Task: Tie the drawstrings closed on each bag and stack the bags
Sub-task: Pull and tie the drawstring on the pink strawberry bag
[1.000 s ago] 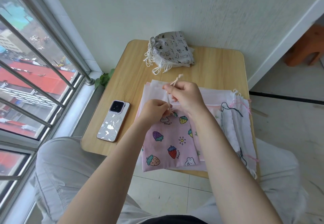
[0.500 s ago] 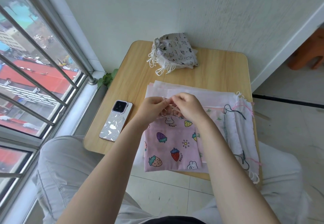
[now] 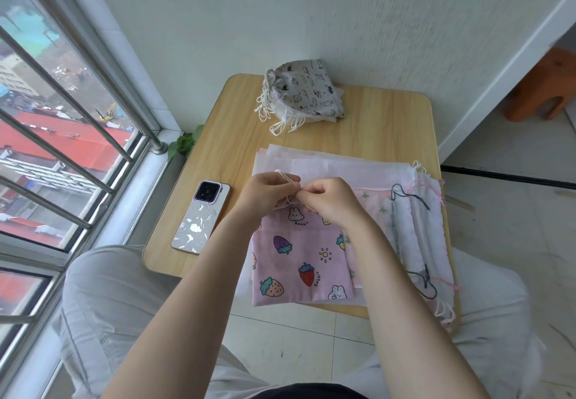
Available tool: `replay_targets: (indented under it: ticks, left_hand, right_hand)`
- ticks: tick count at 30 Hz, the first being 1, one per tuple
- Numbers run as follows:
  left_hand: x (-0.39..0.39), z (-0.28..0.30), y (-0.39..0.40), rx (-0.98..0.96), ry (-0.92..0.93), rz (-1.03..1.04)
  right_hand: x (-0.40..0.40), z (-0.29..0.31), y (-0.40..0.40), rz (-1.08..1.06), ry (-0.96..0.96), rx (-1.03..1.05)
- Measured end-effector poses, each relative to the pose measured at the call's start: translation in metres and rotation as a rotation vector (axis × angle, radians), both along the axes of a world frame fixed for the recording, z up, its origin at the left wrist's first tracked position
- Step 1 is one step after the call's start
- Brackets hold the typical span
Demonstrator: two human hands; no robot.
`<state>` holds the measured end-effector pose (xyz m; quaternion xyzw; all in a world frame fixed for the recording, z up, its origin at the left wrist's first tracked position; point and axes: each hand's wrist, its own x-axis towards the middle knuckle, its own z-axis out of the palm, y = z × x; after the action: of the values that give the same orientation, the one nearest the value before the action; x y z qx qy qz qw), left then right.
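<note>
Both hands are working at the gathered mouth of the pink strawberry bag (image 3: pixel 300 261), the left hand (image 3: pixel 269 194) and right hand (image 3: pixel 328 200) each pinching its white drawstring (image 3: pixel 288 177), so a knot seems to be forming, not finished. Beyond the hands, a small stack of tied bags (image 3: pixel 307 93) is lying near the far table (image 3: pixel 389 124) edge, which suggests part of the job is done. Under and to the right of the hands, a spread of flat untied bags (image 3: pixel 417 211) is waiting, so most appears left.

A small wooden table (image 3: pixel 386 124) carries a phone (image 3: pixel 202 217), flat bags (image 3: pixel 343 164), and tied bags (image 3: pixel 304 93).
</note>
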<state>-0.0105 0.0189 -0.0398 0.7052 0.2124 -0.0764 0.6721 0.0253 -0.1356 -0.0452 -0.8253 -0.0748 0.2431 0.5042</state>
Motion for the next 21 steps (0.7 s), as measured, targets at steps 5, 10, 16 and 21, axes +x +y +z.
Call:
replay_targets:
  ticks: [5, 10, 16, 21]
  left_hand:
    - [-0.003, 0.001, 0.002, 0.033, -0.006, -0.068]
    - [-0.004, -0.002, 0.003, 0.18, -0.054, -0.121]
    - [-0.006, -0.004, -0.002, 0.462, -0.224, -0.05]
    - [-0.007, -0.006, -0.002, 0.542, -0.286, 0.003]
  right_hand:
    - [0.003, 0.002, -0.003, 0.122, -0.064, -0.128]
    - [0.012, -0.004, 0.0, 0.008, -0.166, -0.077]
    - [0.011, -0.008, 0.007, 0.03, 0.006, 0.081]
    - [0.006, -0.015, 0.004, 0.047, 0.217, 0.287]
